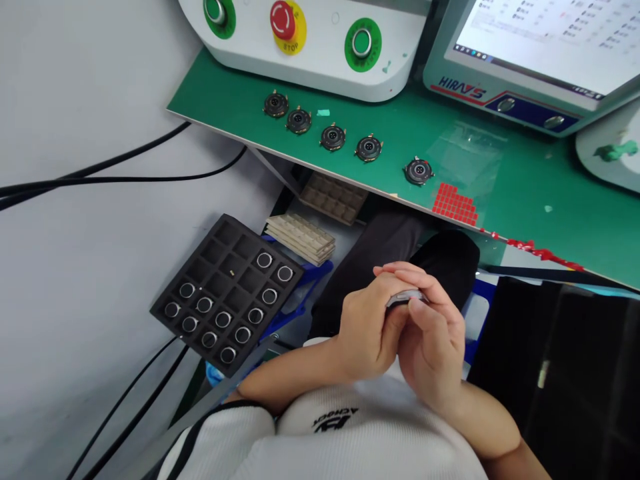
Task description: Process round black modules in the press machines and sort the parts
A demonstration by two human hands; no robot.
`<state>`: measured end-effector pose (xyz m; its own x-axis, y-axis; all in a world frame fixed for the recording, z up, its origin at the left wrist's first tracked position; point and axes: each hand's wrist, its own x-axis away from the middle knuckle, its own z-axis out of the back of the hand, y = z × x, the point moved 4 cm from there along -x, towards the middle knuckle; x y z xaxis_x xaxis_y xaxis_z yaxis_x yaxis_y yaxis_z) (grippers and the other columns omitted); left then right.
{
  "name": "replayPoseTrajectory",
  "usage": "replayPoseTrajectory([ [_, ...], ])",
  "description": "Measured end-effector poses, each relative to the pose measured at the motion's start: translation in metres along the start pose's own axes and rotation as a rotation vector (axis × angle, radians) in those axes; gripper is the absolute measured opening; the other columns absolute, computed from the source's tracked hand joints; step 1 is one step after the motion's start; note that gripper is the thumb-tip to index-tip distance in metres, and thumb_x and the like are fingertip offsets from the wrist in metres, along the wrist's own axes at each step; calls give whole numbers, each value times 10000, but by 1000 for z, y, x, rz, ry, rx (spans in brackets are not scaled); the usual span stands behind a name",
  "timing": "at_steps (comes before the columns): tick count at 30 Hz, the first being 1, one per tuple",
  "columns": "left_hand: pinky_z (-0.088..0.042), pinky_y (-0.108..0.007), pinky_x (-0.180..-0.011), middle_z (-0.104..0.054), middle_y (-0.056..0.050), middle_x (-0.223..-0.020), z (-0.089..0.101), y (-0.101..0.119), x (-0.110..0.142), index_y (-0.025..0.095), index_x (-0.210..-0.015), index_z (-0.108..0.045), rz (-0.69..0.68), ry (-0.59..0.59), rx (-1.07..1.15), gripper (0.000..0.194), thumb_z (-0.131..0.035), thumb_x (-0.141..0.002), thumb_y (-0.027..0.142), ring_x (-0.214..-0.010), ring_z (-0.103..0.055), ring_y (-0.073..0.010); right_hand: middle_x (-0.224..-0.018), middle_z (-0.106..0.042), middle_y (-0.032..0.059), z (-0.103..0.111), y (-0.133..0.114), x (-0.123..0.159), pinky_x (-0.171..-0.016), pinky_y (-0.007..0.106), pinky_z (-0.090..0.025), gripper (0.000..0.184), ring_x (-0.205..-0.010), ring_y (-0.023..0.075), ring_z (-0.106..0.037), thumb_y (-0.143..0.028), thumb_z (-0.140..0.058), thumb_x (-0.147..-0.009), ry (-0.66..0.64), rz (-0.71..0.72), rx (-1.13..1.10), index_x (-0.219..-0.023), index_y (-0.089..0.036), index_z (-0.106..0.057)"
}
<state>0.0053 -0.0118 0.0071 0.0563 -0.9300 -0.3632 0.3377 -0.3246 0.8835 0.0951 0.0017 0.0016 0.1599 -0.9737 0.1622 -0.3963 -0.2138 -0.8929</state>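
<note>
In front of my chest, my left hand (367, 327) and my right hand (435, 337) are closed together around a watch case (404, 295). Only its curved silver-grey edge shows between the fingers; the rest is hidden. Both thumbs press near that edge. On the green bench top ahead lie several round black watch bodies in a loose row, among them a leftmost watch body (275, 104) and a rightmost one (419, 171). To the left, a black foam tray (207, 252) holds several round parts with silver rims, while other pockets show bare foam.
A sheet of small red stickers (454, 204) lies at the front edge of the green bench (390, 127). Behind are a white control panel (320, 50) with green buttons and a red stop button (283, 21), and a monitor (540, 40). Stacked beige trays (300, 239) sit below; black cables (125, 180) run left.
</note>
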Motion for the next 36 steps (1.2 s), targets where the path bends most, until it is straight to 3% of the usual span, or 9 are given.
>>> replayPoseTrajectory([
  [5, -546, -314, -859, -674, -87, -988, -3, 3, 0, 156, -1140, -507, -59, 7, -115, 225, -385, -969, 237, -916, -668, -170, -1019, -671, -6, -5, 4, -2, -980, 316, -494, 270, -1017, 153, -642, -148, -478, -847, 80, 60, -37, -919, -254, -716],
  [13, -533, -307, -703, -688, -82, -921, -9, 1, -2, 177, -1085, -524, -74, -10, -136, 196, -388, -954, 231, -788, -670, -182, -924, -671, -9, 0, 3, -5, -997, 375, -512, 250, -938, 165, -679, -158, -476, -785, 126, -7, -57, -786, -266, -701],
  [20, -527, -313, -691, -693, -91, -920, -9, 2, 0, 178, -1205, -486, -148, 24, -167, 276, -382, -955, 233, -801, -674, -196, -915, -671, -8, -1, 2, -4, -1030, 390, -493, 259, -917, 157, -674, -168, -451, -803, 113, 3, -68, -783, -269, -689],
  [26, -519, -296, -691, -701, -113, -911, -9, 8, -2, 143, -1167, -495, -192, 14, -238, 254, -353, -974, 226, -793, -677, -194, -907, -676, -22, -1, -1, -2, -1032, 344, -492, 269, -911, 136, -679, -152, -463, -797, 114, 21, -119, -787, -269, -706],
  [30, -500, -298, -659, -696, -111, -896, -11, 7, -2, 144, -1142, -506, -208, 7, -251, 240, -356, -974, 227, -760, -665, -194, -909, -676, -16, 0, -1, -1, -1009, 388, -505, 250, -922, 161, -685, -168, -461, -819, 150, 20, -84, -763, -264, -685],
  [33, -497, -306, -675, -680, -79, -905, -11, 5, -3, 180, -1138, -518, -163, -15, -121, 231, -382, -960, 235, -769, -646, -187, -926, -682, -9, 2, -4, 0, -963, 376, -523, 255, -940, 164, -676, -182, -459, -871, 192, 36, -17, -767, -259, -678],
  [36, -481, -259, -638, -653, -54, -910, -8, 0, -8, 197, -1073, -554, 44, -16, 240, 193, -411, -963, 265, -710, -594, -135, -1044, -678, 26, 5, -9, 1, -953, 389, -521, 244, -1027, 188, -648, -253, -450, -936, 130, 45, 69, -914, -256, -693],
])
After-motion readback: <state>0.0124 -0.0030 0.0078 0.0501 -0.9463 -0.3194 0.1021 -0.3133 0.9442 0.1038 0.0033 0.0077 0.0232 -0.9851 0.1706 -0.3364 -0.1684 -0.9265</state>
